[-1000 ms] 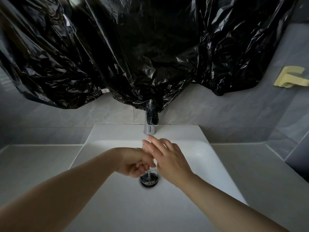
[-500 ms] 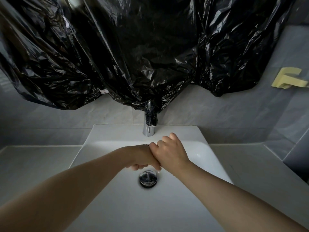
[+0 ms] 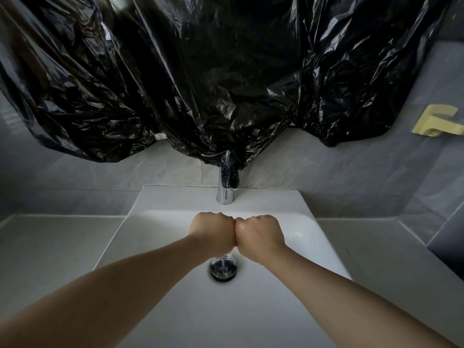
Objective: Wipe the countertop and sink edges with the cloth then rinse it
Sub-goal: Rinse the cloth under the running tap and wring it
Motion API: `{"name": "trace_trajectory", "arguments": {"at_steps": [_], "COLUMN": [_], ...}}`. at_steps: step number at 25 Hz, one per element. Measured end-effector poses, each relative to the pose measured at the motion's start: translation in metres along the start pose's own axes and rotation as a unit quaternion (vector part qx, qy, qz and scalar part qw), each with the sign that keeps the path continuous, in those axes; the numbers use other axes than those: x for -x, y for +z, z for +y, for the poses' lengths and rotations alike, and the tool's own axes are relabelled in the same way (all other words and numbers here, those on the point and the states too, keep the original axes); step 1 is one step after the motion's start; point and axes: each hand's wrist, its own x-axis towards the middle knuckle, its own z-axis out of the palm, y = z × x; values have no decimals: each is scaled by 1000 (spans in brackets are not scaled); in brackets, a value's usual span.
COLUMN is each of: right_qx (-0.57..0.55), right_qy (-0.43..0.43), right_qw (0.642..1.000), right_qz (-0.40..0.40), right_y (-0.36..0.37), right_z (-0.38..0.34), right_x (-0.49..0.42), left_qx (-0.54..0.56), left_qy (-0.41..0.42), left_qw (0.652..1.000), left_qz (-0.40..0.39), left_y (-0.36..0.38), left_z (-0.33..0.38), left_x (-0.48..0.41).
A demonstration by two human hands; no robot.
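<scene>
Head view shows me the left hand and right hand, both curled into fists, pressed side by side over the white sink, above the drain. Whether they hold the cloth, I cannot tell.

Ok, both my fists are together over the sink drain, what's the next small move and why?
Probably open your left hand and right hand under the faucet: both are shut knuckle to knuckle, no cloth shows, and no running water is visible.
</scene>
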Motion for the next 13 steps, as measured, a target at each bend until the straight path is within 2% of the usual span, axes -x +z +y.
{"name": "trace_trajectory", "arguments": {"at_steps": [4, 10, 13], "right_qx": [-29, -36, -68], "right_qy": [40, 62, 65], "right_qw": [999, 997, 995], "right_qz": [-12, -32, -28], "right_y": [-3, 1, 8], "right_z": [-8, -15, -15], "right_x": [7, 10, 13], "left_qx": [-22, -51, -34], "left_qy": [30, 41, 27], "left_qw": [999, 998, 996], "left_qz": [24, 0, -71], "left_y": [2, 3, 6], "left_z": [-6, -6, -2], "left_x": [1, 3, 1]}}
